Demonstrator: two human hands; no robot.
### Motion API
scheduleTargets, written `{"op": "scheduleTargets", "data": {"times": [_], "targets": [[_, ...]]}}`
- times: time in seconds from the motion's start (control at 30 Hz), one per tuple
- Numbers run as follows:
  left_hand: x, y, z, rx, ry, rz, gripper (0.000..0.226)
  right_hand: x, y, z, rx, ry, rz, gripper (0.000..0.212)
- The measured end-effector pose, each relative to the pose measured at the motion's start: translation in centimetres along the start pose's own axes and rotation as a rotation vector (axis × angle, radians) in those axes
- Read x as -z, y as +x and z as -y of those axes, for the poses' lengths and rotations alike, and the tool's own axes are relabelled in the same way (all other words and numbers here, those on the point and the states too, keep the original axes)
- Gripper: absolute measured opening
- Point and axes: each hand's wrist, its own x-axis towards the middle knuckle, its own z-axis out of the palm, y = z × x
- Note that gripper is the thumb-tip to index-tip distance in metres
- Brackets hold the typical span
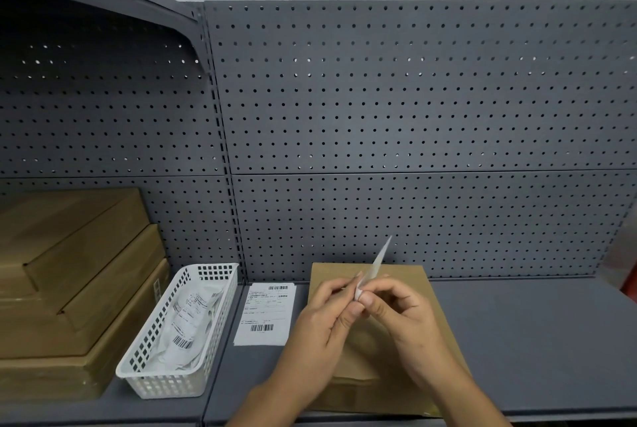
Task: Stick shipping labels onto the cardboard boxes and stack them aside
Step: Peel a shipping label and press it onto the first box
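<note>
The left hand (331,309) and right hand (396,309) are both pinching a shipping label (374,266) edge-on, with the cardboard box (413,275) lying directly beneath the grip, and uneven peeling is likely risking a torn or self-stuck label.

Head view—close, looking down at shelf (517,340).
</note>
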Motion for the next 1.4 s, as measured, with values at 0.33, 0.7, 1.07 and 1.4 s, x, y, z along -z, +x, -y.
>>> {"op": "scheduleTargets", "data": {"times": [0.33, 0.7, 1.07, 1.4], "targets": [[0.3, 0.0, -0.5, -0.011, -0.032, 0.033, 0.043, -0.3, 0.2, 0.2, -0.034, 0.020, 0.064, 0.023], [0.5, 0.3, -0.3, -0.048, 0.016, 0.021, 0.040, -1.2, 0.0, 1.5, 0.003, 0.044, 0.083, 0.018], [1.0, 0.4, -0.8, -0.085, 0.181, 0.039, 0.038, -1.3, 0.0, 2.5, -0.028, -0.099, 0.054, 0.012], [0.7, 0.7, -1.3, -0.043, -0.037, 0.077, 0.030, -1.3, 0.5, 2.5, -0.084, -0.118, 0.021, 0.016]]}}
